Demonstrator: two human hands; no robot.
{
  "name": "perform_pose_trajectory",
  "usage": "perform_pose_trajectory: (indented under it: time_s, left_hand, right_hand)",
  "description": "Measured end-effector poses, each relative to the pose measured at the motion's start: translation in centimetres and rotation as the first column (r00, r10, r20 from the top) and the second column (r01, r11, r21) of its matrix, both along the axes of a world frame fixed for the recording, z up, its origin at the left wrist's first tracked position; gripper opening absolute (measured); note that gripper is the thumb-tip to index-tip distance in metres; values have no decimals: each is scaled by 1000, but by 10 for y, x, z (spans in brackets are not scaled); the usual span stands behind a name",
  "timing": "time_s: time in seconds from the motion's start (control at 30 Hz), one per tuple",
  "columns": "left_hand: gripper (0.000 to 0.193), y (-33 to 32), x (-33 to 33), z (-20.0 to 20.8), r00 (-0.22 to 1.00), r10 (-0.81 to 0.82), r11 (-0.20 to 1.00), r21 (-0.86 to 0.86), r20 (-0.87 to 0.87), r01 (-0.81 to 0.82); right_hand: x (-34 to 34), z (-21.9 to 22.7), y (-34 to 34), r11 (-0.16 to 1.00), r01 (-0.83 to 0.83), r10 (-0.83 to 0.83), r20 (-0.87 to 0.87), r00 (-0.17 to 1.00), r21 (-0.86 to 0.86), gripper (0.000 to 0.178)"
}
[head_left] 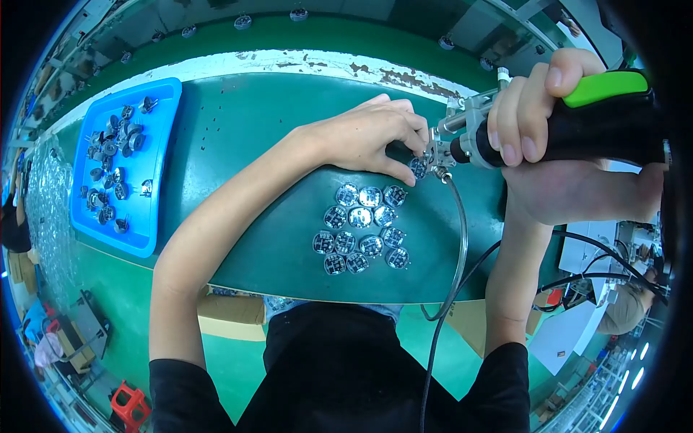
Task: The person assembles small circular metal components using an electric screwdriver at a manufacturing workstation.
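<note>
Toward the bench's [238,130] far right corner, the left hand [368,133] pinches a part [418,168], thumb and fingertips nearly closed; the right hand [541,186] wraps the tool [592,130]. The part looks light, stiff (its face probably fragile): best held by the rim.

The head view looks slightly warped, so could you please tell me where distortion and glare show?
Head view: the white ledge curves like an arc; light strips at lower right glare white; round parts on the green table show pale reflections; corners are black.
</note>
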State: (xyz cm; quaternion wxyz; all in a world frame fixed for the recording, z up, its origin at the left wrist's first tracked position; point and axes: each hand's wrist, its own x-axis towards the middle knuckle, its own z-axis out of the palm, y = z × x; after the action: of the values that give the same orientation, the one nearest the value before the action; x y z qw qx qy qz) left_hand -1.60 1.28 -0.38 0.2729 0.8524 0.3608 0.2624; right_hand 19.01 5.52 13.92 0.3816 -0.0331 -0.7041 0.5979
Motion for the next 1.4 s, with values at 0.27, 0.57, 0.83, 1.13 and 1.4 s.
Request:
perform_pose_trajectory:
  time_s: [0.27,0.57,0.83,1.13,1.4]
  left_hand:
    - [34,0,-1,0,1000,1,1000,2,-5,-1]
    - [33,-1,1,0,999,19,1000,-13,-41,-20]
    - [40,-4,-1,0,1000,29,1000,-9,9,-29]
    - [49,-2,0,-3,994,80,996,30,80,-83]
    - [51,-3,0,-2,992,102,994,41,74,-105]
  right_hand:
    - [-1,-2,-1,1000,7,-7,5,1000,-23,101]
    - [-14,0,0,999,19,-19,6,1000,-49,101]
    - [19,3,0,997,33,-33,3,999,-65,102]
    - [32,7,-3,994,71,-71,9,997,-78,103]
    - [10,1,-1,991,85,-84,15,996,-106,103]
